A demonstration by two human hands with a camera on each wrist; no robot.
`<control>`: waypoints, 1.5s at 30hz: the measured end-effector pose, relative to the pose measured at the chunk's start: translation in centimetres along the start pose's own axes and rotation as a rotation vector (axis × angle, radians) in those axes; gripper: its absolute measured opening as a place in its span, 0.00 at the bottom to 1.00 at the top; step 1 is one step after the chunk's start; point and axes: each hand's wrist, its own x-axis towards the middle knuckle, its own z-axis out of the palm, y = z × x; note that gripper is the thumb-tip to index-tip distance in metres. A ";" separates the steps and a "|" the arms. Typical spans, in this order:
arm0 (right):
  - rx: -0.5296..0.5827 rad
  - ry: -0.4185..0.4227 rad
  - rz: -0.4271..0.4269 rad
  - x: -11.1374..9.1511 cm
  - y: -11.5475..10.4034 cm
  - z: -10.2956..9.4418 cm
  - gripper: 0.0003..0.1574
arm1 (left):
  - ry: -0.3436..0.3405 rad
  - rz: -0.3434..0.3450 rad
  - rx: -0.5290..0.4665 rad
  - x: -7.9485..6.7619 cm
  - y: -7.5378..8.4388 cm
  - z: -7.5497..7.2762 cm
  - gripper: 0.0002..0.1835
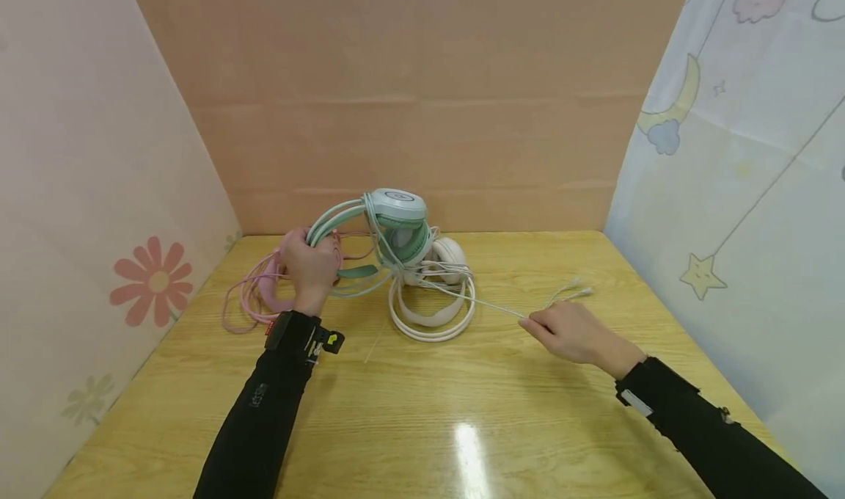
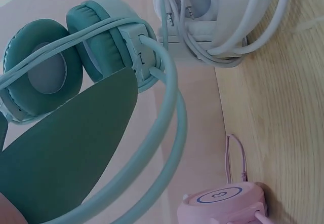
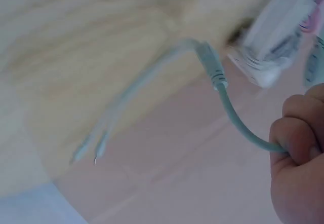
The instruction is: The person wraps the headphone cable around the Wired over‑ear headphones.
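Note:
My left hand [image 1: 309, 268] grips the headband of mint-green headphones [image 1: 401, 205], holding them above the table with their ear cups toward the right. In the left wrist view, the green headphones [image 2: 152, 158] have cable strands wrapped across their ear cups. My right hand [image 1: 574, 330] holds the thin green cable [image 1: 498, 309] of these headphones, stretched out to the right. Beyond that fist in the right wrist view, the cable [image 3: 238, 122] splits into two ends with plugs [image 3: 100, 148]. White headphones [image 1: 451, 255] sit just below the green ear cups, their own cable bundled around them.
Pink headphones [image 1: 267, 290] with a looped cable lie on the wooden table [image 1: 396, 411] at the left, partly behind my left arm. A brown backdrop [image 1: 422, 103] rises at the table's far edge. Patterned panels stand at the left [image 1: 79, 191] and right [image 1: 759, 191].

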 end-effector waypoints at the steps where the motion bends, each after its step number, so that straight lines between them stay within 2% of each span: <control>1: -0.040 0.047 -0.059 0.3 -0.5 -0.5 0.30 | 0.009 0.009 0.005 0.0 0.0 0.1 0.08; 4: -0.131 0.175 -0.196 1.3 -1.8 -2.1 0.30 | 0.031 0.019 0.013 0.0 0.0 0.3 0.07; 8: -0.183 0.276 -0.309 2.6 -3.5 -4.3 0.31 | 0.008 0.007 0.035 -0.4 0.0 0.6 0.06; 13: -0.264 0.365 -0.392 4.6 -5.6 -6.5 0.34 | -0.052 -0.020 0.080 -1.4 0.6 1.2 0.05; 17: -0.336 0.418 -0.453 6.4 -7.1 -8.0 0.34 | -0.073 -0.001 0.113 -1.9 1.2 1.9 0.09; 23: -0.413 0.456 -0.537 9.1 -9.2 -10.0 0.34 | -0.116 0.048 0.081 -2.7 2.3 2.7 0.08; 30: -0.457 0.475 -0.577 11.3 -10.7 -11.4 0.36 | -0.163 0.081 0.065 -3.6 3.3 3.3 0.06; 37: -0.530 0.480 -0.613 12.3 -11.4 -12.5 0.35 | -0.242 0.150 0.001 -4.9 4.6 3.9 0.05; 45: -0.616 0.468 -0.629 12.8 -11.7 -14.1 0.36 | -0.340 0.181 0.030 -6.0 6.6 4.1 0.07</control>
